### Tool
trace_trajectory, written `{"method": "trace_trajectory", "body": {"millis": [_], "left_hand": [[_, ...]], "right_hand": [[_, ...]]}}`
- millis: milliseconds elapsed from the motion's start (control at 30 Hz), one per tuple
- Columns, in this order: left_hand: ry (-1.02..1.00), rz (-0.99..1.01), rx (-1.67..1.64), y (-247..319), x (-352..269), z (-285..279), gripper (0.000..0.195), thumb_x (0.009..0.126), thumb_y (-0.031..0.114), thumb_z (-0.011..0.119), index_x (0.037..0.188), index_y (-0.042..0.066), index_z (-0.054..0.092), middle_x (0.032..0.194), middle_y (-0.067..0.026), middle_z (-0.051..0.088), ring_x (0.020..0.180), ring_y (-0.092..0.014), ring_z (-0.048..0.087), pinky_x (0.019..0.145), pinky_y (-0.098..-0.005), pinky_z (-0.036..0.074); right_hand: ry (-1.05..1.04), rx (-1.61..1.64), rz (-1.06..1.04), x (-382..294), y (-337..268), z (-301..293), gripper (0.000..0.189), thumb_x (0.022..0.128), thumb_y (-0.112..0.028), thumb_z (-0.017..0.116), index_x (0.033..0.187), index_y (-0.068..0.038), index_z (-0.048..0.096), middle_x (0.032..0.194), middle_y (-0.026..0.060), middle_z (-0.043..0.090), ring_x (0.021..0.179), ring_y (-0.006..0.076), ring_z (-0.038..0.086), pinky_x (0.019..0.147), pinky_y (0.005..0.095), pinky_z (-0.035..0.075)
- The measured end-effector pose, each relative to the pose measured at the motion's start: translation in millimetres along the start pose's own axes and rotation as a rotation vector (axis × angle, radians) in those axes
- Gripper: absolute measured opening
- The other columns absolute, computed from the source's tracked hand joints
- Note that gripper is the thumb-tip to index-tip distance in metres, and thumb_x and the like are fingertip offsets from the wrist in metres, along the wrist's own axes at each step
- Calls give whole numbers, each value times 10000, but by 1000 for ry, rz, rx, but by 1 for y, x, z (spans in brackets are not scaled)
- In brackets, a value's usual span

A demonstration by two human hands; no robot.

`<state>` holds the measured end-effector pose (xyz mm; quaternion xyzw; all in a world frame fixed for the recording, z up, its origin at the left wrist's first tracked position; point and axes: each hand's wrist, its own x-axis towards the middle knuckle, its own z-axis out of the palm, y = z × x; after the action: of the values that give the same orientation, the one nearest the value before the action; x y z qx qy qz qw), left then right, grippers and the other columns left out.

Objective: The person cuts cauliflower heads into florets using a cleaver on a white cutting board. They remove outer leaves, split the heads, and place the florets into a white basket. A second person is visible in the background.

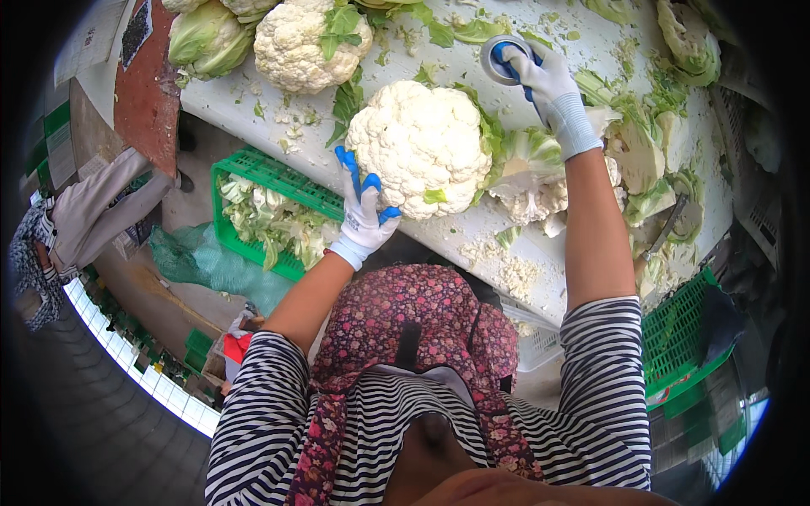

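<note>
A large trimmed white cauliflower head [421, 148] sits near the front edge of the white table, curds up, with green leaves at its right side. My left hand [365, 218], in a white glove with blue fingertips, is at its left side. Its fingers are spread and rest against the curds without gripping. Beyond the cauliflower, my gloved right hand [544, 79] holds a round grey ring [504, 60], apparently a roll of tape, with fingers inside its opening. Cut cauliflower pieces [528, 171] lie under and beside my right forearm.
Another cauliflower [311, 44] stands at the back left. A knife [664, 228] lies among trimmings at right. Below the table edge, a green crate [253, 250] holds leaves; another green crate [680, 335] stands right. A person [95, 215] is at far left.
</note>
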<state>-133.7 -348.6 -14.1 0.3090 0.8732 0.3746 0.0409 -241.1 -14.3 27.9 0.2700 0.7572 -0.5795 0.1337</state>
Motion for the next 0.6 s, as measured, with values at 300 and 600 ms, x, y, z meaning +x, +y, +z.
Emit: {"method": "trace_trajectory", "body": {"millis": [300, 600], "left_hand": [[-29, 7, -2, -4, 6, -4, 689, 990, 436, 532, 1554, 258, 178, 1591, -307, 106, 1421, -591, 169, 1116, -651, 259], [-329, -44, 85, 17, 36, -43, 973, 772, 224, 733, 1578, 135, 194, 1603, -298, 97, 1462, -531, 136, 1154, -607, 217]], "right_hand": [[300, -210, -130, -47, 24, -10, 440, 891, -400, 602, 1075, -9, 683, 931, 225, 703, 879, 332, 687, 790, 389, 523], [335, -242, 847, -349, 242, -65, 416, 888, -324, 635, 1100, 34, 658, 941, 212, 710, 844, 298, 683, 798, 402, 515]]}}
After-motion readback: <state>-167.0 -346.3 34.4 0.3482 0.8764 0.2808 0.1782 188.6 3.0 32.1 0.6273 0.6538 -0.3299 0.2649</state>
